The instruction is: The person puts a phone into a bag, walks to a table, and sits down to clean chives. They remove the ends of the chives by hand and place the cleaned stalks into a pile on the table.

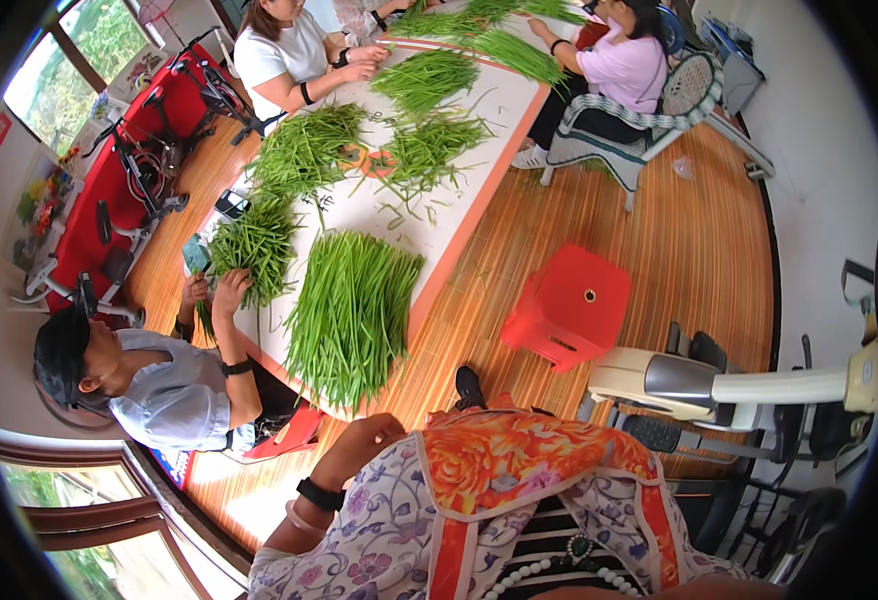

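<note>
The left hand [367,440] has its fingers curled in; whether they pinch anything, I cannot tell. The right hand is out of view. A thick bundle of green stalks [354,310] lies near the left hand, at its 12 o'clock, on the white surface [449,222]. At 9 o'clock sits 1 co-worker [174,395]; at 2 o'clock, 1 red stool [571,300].

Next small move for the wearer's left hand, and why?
Probably reach forward to the large pile of green stalks: the left hand is curled near the table's near end, nothing visible in it, and that pile is its nearest. The right hand isn't in view, so I'd leave it out.
</note>
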The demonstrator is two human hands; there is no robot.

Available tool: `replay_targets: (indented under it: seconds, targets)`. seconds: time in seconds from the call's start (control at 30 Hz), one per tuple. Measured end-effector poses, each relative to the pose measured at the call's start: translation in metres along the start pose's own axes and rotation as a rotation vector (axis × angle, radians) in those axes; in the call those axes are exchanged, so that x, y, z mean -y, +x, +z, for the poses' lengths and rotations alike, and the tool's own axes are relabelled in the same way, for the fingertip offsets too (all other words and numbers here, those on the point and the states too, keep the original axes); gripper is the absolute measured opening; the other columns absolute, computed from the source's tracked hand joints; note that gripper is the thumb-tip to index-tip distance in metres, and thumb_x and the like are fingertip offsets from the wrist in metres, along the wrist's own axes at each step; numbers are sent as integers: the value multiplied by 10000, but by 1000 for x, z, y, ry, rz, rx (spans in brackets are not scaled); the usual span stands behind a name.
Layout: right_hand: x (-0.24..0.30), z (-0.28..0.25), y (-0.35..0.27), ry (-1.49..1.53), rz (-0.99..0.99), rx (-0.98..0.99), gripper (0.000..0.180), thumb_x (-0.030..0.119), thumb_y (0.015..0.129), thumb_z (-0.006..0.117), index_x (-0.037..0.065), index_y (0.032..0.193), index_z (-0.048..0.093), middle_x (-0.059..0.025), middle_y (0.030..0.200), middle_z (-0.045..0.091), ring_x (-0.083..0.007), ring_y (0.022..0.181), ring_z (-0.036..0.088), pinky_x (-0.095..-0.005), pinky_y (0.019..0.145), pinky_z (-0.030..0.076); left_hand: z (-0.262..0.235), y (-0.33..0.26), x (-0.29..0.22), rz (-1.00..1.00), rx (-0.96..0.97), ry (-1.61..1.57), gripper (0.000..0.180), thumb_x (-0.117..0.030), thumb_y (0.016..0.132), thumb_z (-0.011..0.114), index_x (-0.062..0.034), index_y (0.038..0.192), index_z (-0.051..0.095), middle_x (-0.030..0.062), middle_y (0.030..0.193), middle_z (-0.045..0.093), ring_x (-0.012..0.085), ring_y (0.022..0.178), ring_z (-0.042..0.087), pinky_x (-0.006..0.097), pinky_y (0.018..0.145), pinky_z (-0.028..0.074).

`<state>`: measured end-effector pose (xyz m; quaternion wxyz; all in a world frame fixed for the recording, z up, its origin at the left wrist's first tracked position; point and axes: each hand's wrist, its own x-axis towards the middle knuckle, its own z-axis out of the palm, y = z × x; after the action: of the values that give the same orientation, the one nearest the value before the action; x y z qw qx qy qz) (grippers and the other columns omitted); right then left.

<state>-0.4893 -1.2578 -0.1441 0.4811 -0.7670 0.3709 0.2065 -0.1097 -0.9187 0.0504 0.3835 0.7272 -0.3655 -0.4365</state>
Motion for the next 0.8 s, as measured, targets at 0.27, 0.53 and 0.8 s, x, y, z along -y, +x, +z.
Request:
replay_targets:
  seconds: [0.27,0.53,0.8]
  targets:
    - [14,-102,95,-195,58,95,272,288,832,651,68,981,712,-166,927,700,-286,829,671,-394,713,517,-44,123,-23,124,-122,-108,136,-106,877,675,18,909,626,112,767,632,181,690,591,313,643,481]
    - [-22,-192,237,-535,-62,275,268,288,825,655,71,970,715,-166,914,700,-291,817,671,-398,704,518,-86,156,-32,11,-425,-187,121,-94,890,666,6,941,621,72,778,626,130,692,561,277,619,458]
    - [322,-348,376,-527,-725,15,156,147,814,606,37,891,685,-173,834,667,-339,781,651,-430,699,514,-99,239,-40,-236,-607,-372,136,-116,915,646,0,981,620,49,803,629,108,723,561,263,638,464]
